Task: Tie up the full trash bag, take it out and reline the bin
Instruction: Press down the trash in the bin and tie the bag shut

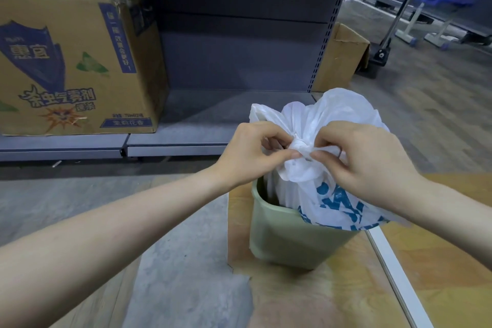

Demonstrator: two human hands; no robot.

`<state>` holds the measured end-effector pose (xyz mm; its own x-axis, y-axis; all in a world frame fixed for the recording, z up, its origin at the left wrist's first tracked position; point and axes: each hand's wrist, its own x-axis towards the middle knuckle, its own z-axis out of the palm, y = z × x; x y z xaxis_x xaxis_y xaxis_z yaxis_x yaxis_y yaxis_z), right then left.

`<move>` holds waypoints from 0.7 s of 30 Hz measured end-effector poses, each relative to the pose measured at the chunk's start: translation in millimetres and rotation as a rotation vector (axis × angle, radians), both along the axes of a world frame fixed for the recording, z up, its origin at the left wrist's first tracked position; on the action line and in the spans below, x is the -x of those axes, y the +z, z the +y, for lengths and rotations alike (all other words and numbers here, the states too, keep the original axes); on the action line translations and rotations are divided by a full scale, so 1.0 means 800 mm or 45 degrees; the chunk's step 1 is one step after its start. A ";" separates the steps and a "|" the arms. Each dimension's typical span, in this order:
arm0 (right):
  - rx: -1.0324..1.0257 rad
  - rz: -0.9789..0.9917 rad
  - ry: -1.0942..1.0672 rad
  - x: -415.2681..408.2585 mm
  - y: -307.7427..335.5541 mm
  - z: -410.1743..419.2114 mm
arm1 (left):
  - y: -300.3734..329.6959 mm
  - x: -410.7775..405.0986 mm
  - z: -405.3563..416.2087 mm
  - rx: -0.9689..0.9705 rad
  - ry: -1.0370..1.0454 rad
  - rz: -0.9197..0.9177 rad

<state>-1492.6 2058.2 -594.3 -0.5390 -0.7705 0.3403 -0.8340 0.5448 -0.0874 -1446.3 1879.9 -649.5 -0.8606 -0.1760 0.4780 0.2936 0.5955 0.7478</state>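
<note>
- Trash bag (314, 173), white with blue print, sits inside the green bin (282, 234) on the floor, right of centre and near the camera. Its near side spills over the bin's right rim.
- Bag mouth is gathered into a small twisted knot (299, 145) above the bin. Loose plastic fans out behind it, on the far side.
- Left hand (253, 152) pinches the knot from the left, thumb and forefinger closed on the plastic.
- Right hand (372, 160) pinches from the right, fingertips tight on the same bunch. Both hands nearly touch at the knot.
- Judgement: tying is under way or just being snugged; cannot tell whether the knot is fully locked.
- Left to do: lift the bag out and fit a new liner. No spare liner visible.
- Surroundings: large printed cardboard box (72, 66) on a low shelf (186, 138), far left; a smaller carton (340, 58) far right.
</note>
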 end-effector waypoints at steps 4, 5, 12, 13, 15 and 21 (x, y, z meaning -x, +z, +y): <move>0.795 -0.638 0.208 0.004 0.028 0.002 | 0.002 -0.001 0.007 -0.050 -0.019 -0.080; 0.941 -0.701 0.220 0.007 0.034 0.002 | 0.001 0.000 0.007 -0.110 -0.029 -0.111; 0.178 -0.422 -0.317 -0.011 0.006 -0.007 | 0.010 -0.009 0.017 -0.548 -0.045 -0.300; 0.100 -0.334 -0.321 -0.013 0.005 -0.007 | 0.007 -0.007 0.017 -0.522 -0.034 -0.258; 0.064 -0.225 -0.222 -0.012 0.005 -0.007 | 0.004 -0.004 0.019 -0.474 -0.038 -0.208; 0.154 -0.978 -0.111 -0.007 0.017 -0.008 | 0.003 0.001 0.024 -0.487 -0.032 -0.175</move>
<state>-1486.6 2051.6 -581.0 -0.7144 -0.6958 -0.0737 -0.4704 0.5556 -0.6856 -1446.9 1899.4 -646.7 -0.9180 -0.2973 0.2626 0.1865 0.2607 0.9472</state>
